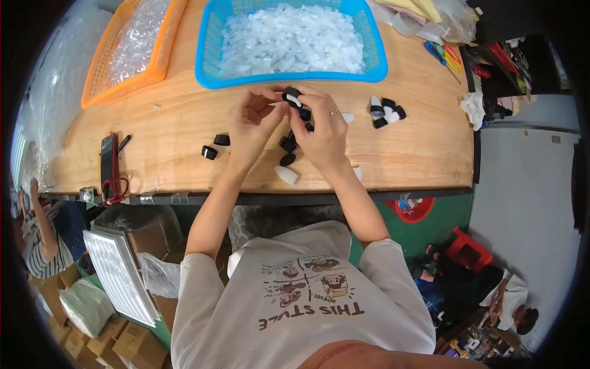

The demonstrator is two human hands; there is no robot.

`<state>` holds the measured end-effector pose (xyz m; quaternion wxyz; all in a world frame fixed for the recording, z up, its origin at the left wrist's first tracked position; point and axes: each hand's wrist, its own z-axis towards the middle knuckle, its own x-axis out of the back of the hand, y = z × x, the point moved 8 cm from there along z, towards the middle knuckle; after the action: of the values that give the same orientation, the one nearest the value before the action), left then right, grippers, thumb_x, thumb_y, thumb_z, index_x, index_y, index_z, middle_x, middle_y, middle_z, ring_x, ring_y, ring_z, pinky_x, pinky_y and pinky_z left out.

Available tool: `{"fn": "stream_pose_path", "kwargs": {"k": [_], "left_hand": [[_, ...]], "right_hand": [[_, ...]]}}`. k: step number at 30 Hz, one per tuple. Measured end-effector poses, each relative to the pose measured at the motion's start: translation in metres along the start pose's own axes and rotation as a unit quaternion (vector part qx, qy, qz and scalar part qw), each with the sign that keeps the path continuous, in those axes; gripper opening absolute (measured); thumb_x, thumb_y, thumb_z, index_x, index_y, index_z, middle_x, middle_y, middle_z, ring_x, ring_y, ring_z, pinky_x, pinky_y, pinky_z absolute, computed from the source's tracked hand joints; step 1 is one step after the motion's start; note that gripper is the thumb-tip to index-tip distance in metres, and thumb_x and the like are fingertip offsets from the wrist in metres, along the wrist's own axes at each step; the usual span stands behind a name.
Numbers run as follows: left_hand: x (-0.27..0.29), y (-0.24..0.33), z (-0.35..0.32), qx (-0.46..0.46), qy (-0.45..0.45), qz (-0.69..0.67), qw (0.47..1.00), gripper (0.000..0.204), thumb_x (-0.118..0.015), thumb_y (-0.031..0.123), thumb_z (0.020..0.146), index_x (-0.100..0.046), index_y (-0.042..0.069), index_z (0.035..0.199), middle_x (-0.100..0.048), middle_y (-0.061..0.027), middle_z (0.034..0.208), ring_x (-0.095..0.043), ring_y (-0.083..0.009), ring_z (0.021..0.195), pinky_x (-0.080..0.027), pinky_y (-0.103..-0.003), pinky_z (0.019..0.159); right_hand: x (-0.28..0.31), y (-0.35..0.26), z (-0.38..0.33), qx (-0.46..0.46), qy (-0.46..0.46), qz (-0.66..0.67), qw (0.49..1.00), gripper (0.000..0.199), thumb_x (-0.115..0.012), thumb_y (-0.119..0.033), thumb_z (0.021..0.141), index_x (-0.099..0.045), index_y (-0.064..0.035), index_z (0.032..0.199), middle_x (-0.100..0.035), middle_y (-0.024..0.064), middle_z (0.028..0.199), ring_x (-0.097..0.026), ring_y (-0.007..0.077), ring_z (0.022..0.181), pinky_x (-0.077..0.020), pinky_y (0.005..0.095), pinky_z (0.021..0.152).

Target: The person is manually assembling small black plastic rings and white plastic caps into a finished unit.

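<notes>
Close to the blue basket's near side, my left hand (pixel 253 126) and my right hand (pixel 326 129) meet with fingertips pinched around a small round black cap (pixel 289 91). A white plastic piece (pixel 294 101) shows in the cap's opening; how deep it sits I cannot tell. Under and between my hands lie several more black caps (pixel 287 144), partly hidden by my right fingers. A white tapered piece (pixel 286 174) rests nearer the table edge. Two black caps (pixel 209 152) stand left of my left wrist. To the right is a cluster of black caps (pixel 388 103) with white pieces.
A blue basket (pixel 289 83) full of translucent white pieces stands ahead, with an orange basket (pixel 89 92) of clear plastic at left. On the wooden table (pixel 424 147) lie a phone (pixel 109 157), red-handled scissors (pixel 115 189) and tools (pixel 434 53). Other people are at both sides.
</notes>
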<state>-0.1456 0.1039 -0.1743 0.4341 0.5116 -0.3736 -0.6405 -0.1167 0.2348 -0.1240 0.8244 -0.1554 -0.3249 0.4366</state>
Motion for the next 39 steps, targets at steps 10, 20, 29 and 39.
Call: {"fn": "stream_pose_path", "kwargs": {"k": [10, 20, 29, 39], "left_hand": [[-0.005, 0.013, -0.001, -0.045, 0.007, 0.072, 0.996, 0.013, -0.062, -0.007, 0.084, -0.063, -0.004, 0.097, -0.059, -0.0189, 0.121, -0.063, -0.0191, 0.101, -0.054, -0.03, 0.086], [0.003, 0.004, -0.002, 0.016, 0.058, 0.033, 0.998, 0.007, -0.066, -0.001, 0.084, -0.068, -0.004, 0.091, -0.06, -0.0122, 0.117, -0.06, -0.0159, 0.1, -0.052, -0.029, 0.087], [0.007, 0.006, -0.003, 0.0, 0.079, 0.03, 0.996, 0.006, -0.064, 0.003, 0.087, -0.068, -0.001, 0.091, -0.062, -0.0096, 0.114, -0.059, -0.0141, 0.1, -0.046, -0.029, 0.089], [0.015, -0.007, -0.004, 0.038, 0.108, 0.024, 0.993, 0.007, -0.064, -0.004, 0.084, -0.066, -0.005, 0.09, -0.058, -0.01, 0.111, -0.06, -0.0157, 0.097, -0.051, -0.03, 0.087]], "right_hand": [[-0.003, 0.001, -0.003, 0.009, 0.019, -0.008, 1.0, 0.031, -0.068, 0.007, 0.071, -0.059, -0.0044, 0.099, -0.063, 0.0105, 0.099, -0.064, 0.0286, 0.083, -0.0532, 0.0362, 0.065], [-0.006, -0.002, -0.002, 0.029, -0.004, 0.0, 1.0, 0.029, -0.066, 0.009, 0.069, -0.059, -0.0025, 0.095, -0.062, 0.0117, 0.1, -0.063, 0.0295, 0.083, -0.0526, 0.0355, 0.067], [-0.012, 0.017, -0.004, -0.117, -0.023, 0.16, 0.98, 0.02, -0.067, 0.002, 0.078, -0.055, -0.0032, 0.093, -0.062, 0.0126, 0.099, -0.063, 0.0278, 0.082, -0.0503, 0.0322, 0.07], [-0.009, 0.001, -0.001, -0.031, -0.015, 0.086, 0.996, 0.023, -0.064, 0.004, 0.08, -0.053, -0.0037, 0.098, -0.062, 0.0136, 0.1, -0.062, 0.0281, 0.082, -0.0504, 0.0336, 0.07]]}}
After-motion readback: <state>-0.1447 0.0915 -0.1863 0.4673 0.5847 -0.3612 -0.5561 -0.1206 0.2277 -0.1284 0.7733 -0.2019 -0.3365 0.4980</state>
